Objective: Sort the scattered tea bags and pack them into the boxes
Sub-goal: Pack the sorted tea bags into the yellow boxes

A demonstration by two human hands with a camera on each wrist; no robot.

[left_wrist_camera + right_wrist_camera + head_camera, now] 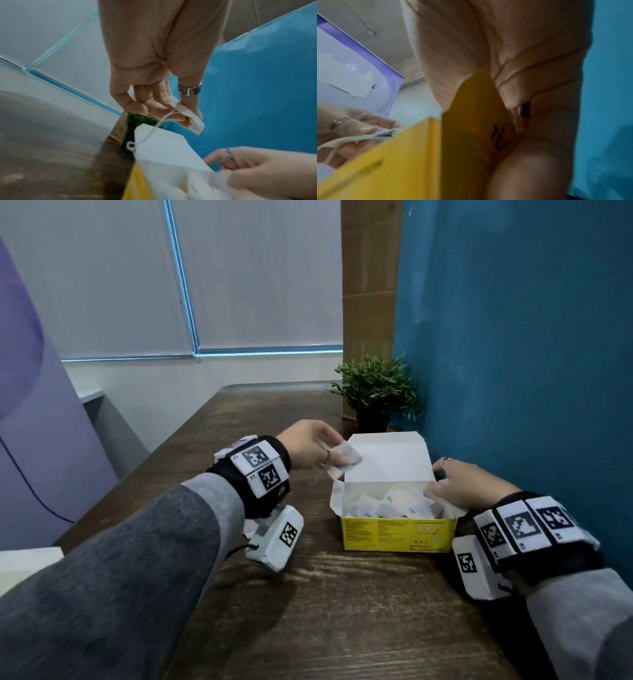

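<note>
A yellow tea box (397,534) stands open on the dark wooden table (325,611), its white lid (387,457) raised at the back. Several white tea bags (394,503) lie inside it. My left hand (318,448) hovers by the box's back left corner and pinches a white tea bag (347,457) between thumb and fingers. In the left wrist view that tea bag (188,116) hangs from the fingertips with its string trailing down. My right hand (462,484) grips the box's right end; the right wrist view shows the yellow side flap (476,108) against the palm.
A small potted plant (375,390) stands just behind the box. A blue wall (531,337) runs close along the right. A brown cardboard panel (370,275) rises behind the plant. Window blinds (239,275) fill the back. A purple panel (30,405) stands at the left.
</note>
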